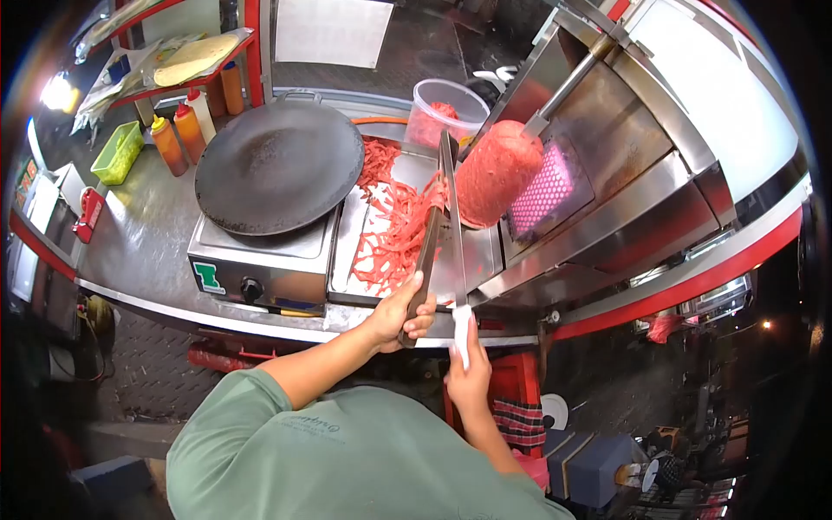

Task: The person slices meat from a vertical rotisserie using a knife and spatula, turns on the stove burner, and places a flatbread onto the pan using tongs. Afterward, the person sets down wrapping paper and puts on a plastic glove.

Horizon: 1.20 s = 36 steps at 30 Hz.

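My left hand [401, 317] is closed around the lower end of dark tongs [428, 247], whose far end reaches up to the meat with some strips at it. In my right hand [471, 373] is the white handle of a long knife [457, 225]; its blade points away from me, close along the left side of the cone. The red meat cone [500, 173] is fixed on a metal spit [572, 82]. Red meat strips [387, 234] lie heaped in the metal tray [340, 276] below. Whether the blade touches the cone I cannot tell.
Left of the tray, a round black griddle [277, 165] covers a gas stove [260, 276]. Sauce bottles [189, 130] and a green basket [117, 154] stand farther left. A clear tub [468, 104] sits behind the tray. The metal grill [598, 156] rises at the right.
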Each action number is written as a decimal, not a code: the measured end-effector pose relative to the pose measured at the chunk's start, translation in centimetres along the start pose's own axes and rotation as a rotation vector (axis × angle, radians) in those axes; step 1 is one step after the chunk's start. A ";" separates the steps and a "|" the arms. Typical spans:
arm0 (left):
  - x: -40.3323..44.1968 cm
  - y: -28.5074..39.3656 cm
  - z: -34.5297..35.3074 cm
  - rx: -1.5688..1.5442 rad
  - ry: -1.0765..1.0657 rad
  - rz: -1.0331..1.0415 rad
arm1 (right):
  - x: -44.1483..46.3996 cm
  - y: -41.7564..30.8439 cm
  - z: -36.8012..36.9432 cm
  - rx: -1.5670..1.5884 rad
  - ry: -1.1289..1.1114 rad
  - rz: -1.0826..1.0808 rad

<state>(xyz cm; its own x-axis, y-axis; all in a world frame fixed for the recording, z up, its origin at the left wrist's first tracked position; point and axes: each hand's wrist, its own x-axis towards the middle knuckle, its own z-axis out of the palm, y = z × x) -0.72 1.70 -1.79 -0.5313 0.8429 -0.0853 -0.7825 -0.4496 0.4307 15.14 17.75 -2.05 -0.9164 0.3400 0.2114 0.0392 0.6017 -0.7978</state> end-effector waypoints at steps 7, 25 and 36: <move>-4.5 1.4 -1.2 -0.324 0.022 -0.084 | -4.1 -1.6 -0.6 0.628 -0.213 0.419; -9.6 5.2 3.7 1.741 0.395 -0.088 | -2.6 2.6 1.5 0.746 -0.161 0.281; -9.0 23.7 15.4 2.170 0.328 0.280 | -2.1 2.2 -4.8 0.846 -0.313 0.485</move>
<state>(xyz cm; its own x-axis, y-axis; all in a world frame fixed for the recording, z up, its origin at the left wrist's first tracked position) -9.46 -11.97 23.06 -0.7345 0.6651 0.1350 0.6360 0.6051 0.4790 19.05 21.81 -1.59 -0.9444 0.1344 -0.3002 0.2501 -0.2991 -0.9208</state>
